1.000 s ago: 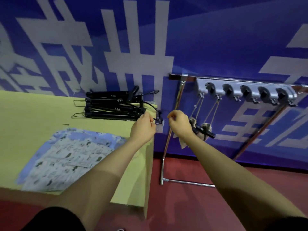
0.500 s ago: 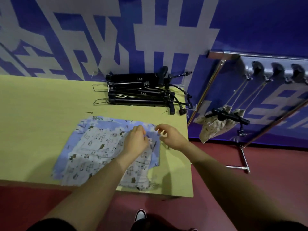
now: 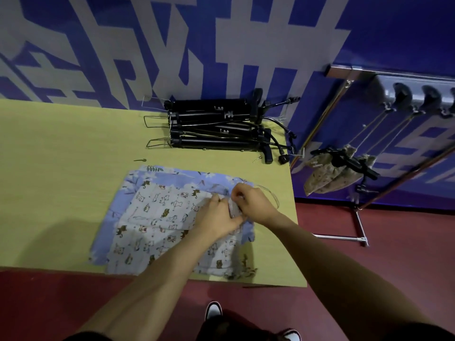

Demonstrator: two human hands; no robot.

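Note:
A white cloth printed with small cats (image 3: pixel 157 217) lies flat on a blue floral cloth (image 3: pixel 172 174) on the yellow-green table (image 3: pixel 69 156). My left hand (image 3: pixel 216 216) and my right hand (image 3: pixel 253 205) meet at the white cloth's right edge, and both pinch a bunched bit of its fabric. A thin wire loop (image 3: pixel 270 195) shows just right of my right hand.
A stack of black clip hangers (image 3: pixel 216 129) lies at the back of the table by the blue wall. To the right stands a metal rack (image 3: pixel 344 134) with a grey hook rail (image 3: pixel 413 94); a brownish cloth (image 3: pixel 327 175) hangs there from a black hanger. The floor is red.
My hands came back from the rack to the table and closed together on the white cloth's right edge. The view swung left and down.

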